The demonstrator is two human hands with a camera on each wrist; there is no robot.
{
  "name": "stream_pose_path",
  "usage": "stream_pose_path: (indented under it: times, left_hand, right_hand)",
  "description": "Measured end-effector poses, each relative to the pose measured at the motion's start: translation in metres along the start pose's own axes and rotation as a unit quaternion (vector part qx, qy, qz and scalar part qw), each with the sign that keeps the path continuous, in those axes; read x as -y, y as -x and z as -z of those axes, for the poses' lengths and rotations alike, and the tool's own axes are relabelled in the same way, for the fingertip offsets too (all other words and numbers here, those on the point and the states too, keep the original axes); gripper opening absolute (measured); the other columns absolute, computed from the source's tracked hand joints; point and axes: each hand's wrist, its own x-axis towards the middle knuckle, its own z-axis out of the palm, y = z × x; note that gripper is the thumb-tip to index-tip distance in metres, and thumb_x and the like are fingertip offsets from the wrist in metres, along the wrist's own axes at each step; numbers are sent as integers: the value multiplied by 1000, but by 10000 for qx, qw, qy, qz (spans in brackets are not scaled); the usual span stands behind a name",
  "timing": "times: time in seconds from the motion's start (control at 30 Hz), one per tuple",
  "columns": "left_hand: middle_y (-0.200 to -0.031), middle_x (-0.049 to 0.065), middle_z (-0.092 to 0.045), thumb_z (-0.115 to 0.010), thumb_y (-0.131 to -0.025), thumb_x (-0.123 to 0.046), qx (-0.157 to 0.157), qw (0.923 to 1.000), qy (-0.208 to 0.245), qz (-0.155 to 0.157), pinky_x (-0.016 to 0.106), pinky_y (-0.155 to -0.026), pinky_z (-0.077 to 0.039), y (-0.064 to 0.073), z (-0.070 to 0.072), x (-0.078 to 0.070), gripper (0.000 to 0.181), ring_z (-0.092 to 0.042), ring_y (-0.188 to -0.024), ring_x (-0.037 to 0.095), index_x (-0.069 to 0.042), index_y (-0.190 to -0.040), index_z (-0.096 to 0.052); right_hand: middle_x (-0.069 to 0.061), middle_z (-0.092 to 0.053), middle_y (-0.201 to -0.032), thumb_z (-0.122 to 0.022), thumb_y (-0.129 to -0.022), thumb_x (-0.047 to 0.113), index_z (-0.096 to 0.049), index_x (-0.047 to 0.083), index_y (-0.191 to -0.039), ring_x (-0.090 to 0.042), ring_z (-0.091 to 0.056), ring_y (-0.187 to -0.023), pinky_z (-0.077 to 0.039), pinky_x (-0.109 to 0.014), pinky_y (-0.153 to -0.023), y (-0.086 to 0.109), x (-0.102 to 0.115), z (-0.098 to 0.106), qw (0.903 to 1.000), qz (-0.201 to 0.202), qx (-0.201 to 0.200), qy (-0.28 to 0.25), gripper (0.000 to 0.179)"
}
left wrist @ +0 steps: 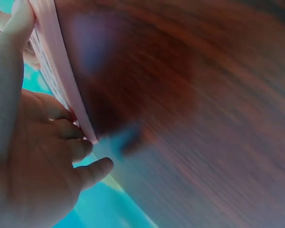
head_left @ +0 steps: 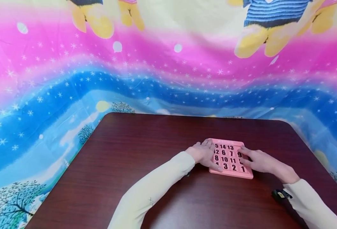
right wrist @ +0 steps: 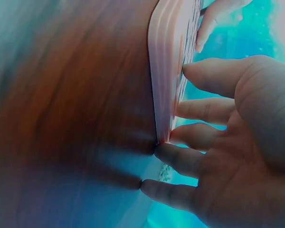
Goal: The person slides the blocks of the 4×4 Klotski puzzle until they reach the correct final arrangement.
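Along the left edge of the pink sliding number puzzle, the left hand is resting with loosely extended fingers, thumb pointing over the near-left corner. At the puzzle's right edge, the right hand is touching the right-column tiles with unclenched fingers. Both hands are lying apart, the puzzle sitting between them, its longer axis apparently running away from the person; neither is clearly nearer. Beneath the puzzle, the surface is spreading leftward; beyond, a printed backdrop cloth is hanging.
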Motion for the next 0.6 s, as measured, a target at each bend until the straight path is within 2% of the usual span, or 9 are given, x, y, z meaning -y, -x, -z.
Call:
stream_pose_path:
  times: [0.23,0.43,0.6]
  left_hand:
    - [-167,2,-6,-51,-70,-89,258,9995,17,182,34,-124,-24,22,0,13,123,-7,-155,16,-13,-159,-12]
    - [-167,7,-8,-57,-71,-85,347,9994,-2,70,32,-125,-22,41,-5,27,124,-8,-155,21,-9,-158,-14]
    - [-166,11,-10,-62,-70,-82,278,9996,6,12,33,-125,-22,58,-14,40,124,-10,-154,24,-6,-157,-16]
  right_hand:
    - [-31,-37,-151,-60,-96,34,-43,0,-146,-46,-48,-131,-47,-59,-102,-4,21,-3,9996,120,223,-92,63]
    - [-29,-34,-153,-60,-97,35,-43,2,-147,-44,-46,-134,-45,-57,-104,-9,42,-6,9991,240,334,-88,63]
    - [-28,-34,-154,-60,-96,37,-43,2,-147,-43,-46,-135,-46,-56,-105,-11,58,-10,9984,417,374,-42,64]
